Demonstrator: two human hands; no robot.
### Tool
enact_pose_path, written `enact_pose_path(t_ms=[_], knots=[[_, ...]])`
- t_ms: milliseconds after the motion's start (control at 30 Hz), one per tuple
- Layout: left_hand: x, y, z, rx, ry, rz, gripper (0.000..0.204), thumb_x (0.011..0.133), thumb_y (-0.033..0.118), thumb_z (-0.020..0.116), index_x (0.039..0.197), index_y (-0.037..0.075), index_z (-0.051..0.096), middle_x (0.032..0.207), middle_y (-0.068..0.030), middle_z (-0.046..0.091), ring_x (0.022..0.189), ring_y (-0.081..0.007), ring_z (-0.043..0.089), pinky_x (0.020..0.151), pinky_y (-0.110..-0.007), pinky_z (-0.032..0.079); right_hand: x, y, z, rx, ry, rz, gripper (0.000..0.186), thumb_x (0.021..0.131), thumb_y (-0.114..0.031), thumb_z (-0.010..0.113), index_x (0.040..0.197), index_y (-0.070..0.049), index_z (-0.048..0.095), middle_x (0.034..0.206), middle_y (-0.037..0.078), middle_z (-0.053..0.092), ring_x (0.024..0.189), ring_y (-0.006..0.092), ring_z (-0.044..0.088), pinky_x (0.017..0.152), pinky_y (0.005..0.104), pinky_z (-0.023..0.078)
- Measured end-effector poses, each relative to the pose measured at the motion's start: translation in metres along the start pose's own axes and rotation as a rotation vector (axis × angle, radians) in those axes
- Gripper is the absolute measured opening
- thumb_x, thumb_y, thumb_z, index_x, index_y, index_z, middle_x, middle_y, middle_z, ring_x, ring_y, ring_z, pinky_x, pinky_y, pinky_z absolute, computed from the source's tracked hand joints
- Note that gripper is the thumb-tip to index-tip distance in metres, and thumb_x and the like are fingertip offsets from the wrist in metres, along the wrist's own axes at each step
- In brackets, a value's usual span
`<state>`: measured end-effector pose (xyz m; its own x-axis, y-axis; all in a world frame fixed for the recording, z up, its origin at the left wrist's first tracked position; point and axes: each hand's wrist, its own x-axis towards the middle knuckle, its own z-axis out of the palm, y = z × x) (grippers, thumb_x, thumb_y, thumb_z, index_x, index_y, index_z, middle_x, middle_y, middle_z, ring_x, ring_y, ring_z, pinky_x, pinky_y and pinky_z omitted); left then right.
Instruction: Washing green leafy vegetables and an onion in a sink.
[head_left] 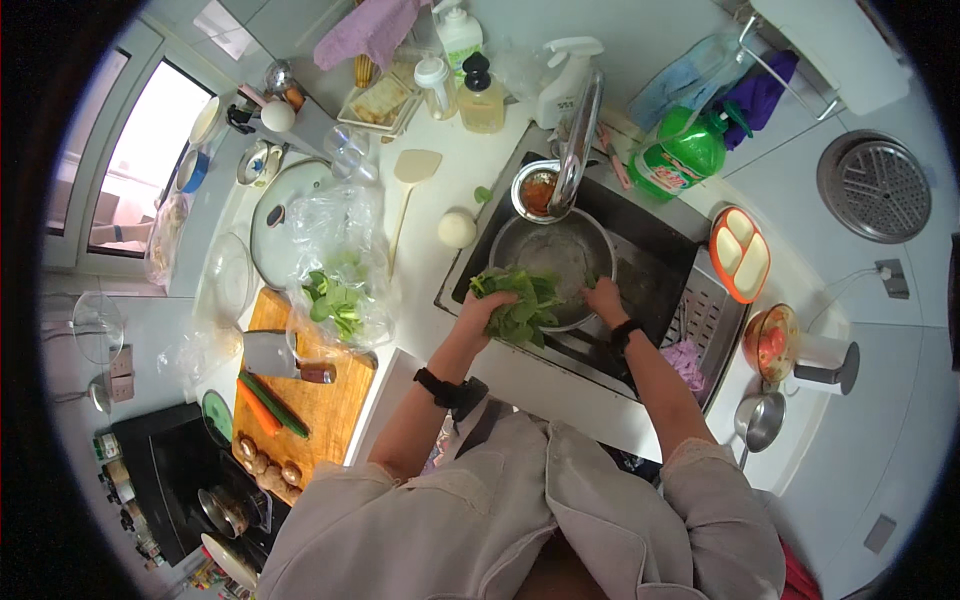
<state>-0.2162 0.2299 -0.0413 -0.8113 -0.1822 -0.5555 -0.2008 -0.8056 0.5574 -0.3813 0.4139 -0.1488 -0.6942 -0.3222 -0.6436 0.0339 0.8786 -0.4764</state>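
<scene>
My left hand [489, 308] is closed round a bunch of leafy greens [522, 308], held over the left side of a round metal pot [556, 247]. At the pot's right rim, my right hand [604, 302] has its fingers pinched together, with a small dark green leaf [591, 279] showing at the tips. The pot stands in the dark sink [648, 262], below the tap [580, 140]. A round metal strainer [537, 190] with something reddish-brown in it sits under the spout.
More greens lie in a clear plastic bag [340, 240] to the left. A cutting board [335, 400] carries a cleaver [275, 355], carrot, cucumber and mushrooms. Close to the sink are a white ball-shaped item [457, 229], a spatula [416, 168] and a green detergent bottle [680, 155].
</scene>
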Motion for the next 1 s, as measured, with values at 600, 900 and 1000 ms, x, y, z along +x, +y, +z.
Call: enact_pose_path(t_ms=[600, 900, 1000], knots=[[-0.004, 0.002, 0.077, 0.166, 0.010, 0.113, 0.035, 0.079, 0.006, 0.048, 0.114, 0.005, 0.043, 0.105, -0.0099, 0.051, 0.095, -0.0191, 0.051, 0.077, -0.029, 0.043, -0.145, -0.134, -0.017, 0.875, 0.191, -0.537, 0.041, 0.088, -0.039, 0.043, 0.110, -0.004, 0.048, 0.100, 0.005, 0.052, 0.090, 0.0126, 0.048, 0.080, 0.0270, 0.038], [0.019, -0.036, 0.101, 0.468, 0.045, 0.352, 0.052, 0.080, 0.015, 0.054, 0.126, 0.005, 0.030, 0.108, -0.0128, 0.049, 0.094, -0.0214, 0.051, 0.077, -0.032, 0.044, -0.111, -0.075, 0.010, 1.181, 0.333, -0.713, 0.035, 0.092, -0.035, 0.034, 0.103, -0.004, 0.048, 0.099, 0.006, 0.051, 0.088, 0.0157, 0.049, 0.078, 0.0304, 0.040], [0.065, -0.092, 0.062, 0.476, 0.214, 0.002, 0.059, 0.080, 0.018, 0.056, 0.129, 0.006, 0.026, 0.111, -0.0156, 0.049, 0.097, -0.0245, 0.051, 0.077, -0.034, 0.045, -0.069, -0.035, 0.024, 1.218, -0.043, 0.077, 0.051, 0.087, -0.044, 0.039, 0.102, 0.003, 0.048, 0.097, 0.009, 0.053, 0.087, 0.0181, 0.051, 0.075, 0.0292, 0.040]])
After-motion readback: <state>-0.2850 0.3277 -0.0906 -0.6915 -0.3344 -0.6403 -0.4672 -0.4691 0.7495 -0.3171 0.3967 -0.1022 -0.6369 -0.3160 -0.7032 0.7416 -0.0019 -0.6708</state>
